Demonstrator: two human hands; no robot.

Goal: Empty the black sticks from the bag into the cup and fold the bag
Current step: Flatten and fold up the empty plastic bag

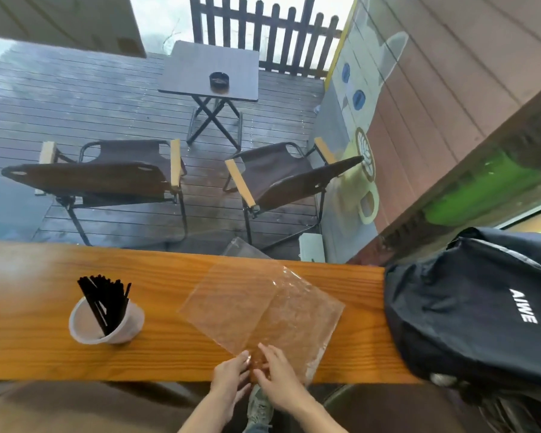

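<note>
- While the desk (pixel 28 345) carries everything, the bag (pixel 263 310) lies flat mid-desk, empty, set diamond-wise, one corner overhanging the far edge.
- Cup (pixel 107 323), well left of the bag, holds the black sticks (pixel 105 300) upright.
- Left hand (pixel 231 379) and right hand (pixel 278 376) meet at the bag's near corner, fingertips pressing it, neither grip closed.
- Bag stretches away from both hands; folding likely goes forward.
</note>
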